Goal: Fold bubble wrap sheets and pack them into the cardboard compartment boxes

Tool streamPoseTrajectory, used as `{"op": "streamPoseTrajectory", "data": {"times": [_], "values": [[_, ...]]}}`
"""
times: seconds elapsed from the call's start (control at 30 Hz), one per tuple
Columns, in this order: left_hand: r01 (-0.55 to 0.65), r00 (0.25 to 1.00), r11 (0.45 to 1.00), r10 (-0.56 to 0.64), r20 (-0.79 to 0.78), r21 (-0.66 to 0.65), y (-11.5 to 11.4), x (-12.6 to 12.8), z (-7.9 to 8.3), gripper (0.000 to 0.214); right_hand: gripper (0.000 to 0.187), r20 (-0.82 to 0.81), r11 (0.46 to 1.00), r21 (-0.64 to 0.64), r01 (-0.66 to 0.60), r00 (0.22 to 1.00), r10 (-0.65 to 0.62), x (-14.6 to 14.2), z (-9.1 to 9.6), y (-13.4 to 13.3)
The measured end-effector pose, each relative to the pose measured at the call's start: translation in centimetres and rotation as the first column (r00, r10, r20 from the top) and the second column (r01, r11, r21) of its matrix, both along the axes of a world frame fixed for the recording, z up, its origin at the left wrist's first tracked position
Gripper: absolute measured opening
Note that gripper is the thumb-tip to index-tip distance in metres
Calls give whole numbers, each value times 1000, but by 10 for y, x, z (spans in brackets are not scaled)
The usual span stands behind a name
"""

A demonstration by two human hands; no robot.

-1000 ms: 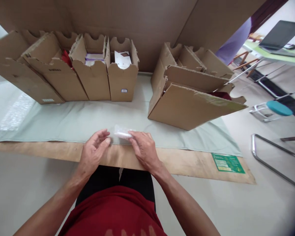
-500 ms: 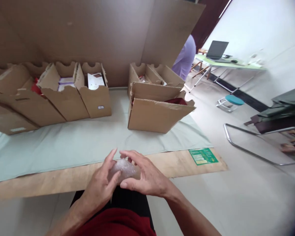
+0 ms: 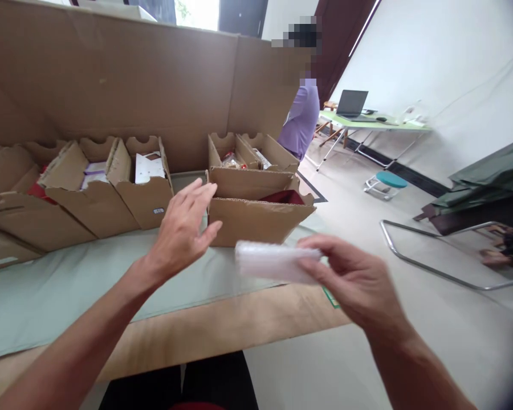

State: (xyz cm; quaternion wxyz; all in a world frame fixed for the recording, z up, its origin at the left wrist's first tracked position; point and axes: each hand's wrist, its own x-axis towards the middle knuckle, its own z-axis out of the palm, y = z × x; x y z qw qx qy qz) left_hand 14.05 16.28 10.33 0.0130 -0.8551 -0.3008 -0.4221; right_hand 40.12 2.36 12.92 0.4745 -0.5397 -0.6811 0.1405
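Note:
My right hand [image 3: 359, 282] pinches a small white bubble-wrapped packet [image 3: 270, 262] and holds it in the air off the table's right end. My left hand [image 3: 183, 228] is raised above the pale green cloth [image 3: 68, 285], fingers spread and empty, close to the front of a wide cardboard box [image 3: 256, 219] that has something dark red inside. A row of open cardboard bins [image 3: 89, 188] stands at the left, with white and red items in them.
A tall cardboard wall [image 3: 132, 91] backs the table. A person in a purple top [image 3: 301, 122] stands behind the boxes. To the right are a stool [image 3: 387, 181], a metal chair frame [image 3: 431, 267] and a green desk with a laptop [image 3: 353, 105].
Both hands lifted off the table edge. My left hand let go of the packet and moved up towards the boxes; my right hand carried the packet up and right. The view tilted up.

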Motion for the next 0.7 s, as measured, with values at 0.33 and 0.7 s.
{"op": "streamPoseTrajectory", "data": {"times": [0.33, 0.7], "values": [[-36, 996, 989, 23, 89, 144, -20, 15, -50, 28, 4, 320, 941, 332, 65, 931, -177, 16, 64, 74], [0, 991, 996, -12, 130, 92, -17, 10, -67, 28, 22, 844, 984, 50, -170, 534, 49, 41, 56, 101]]}}
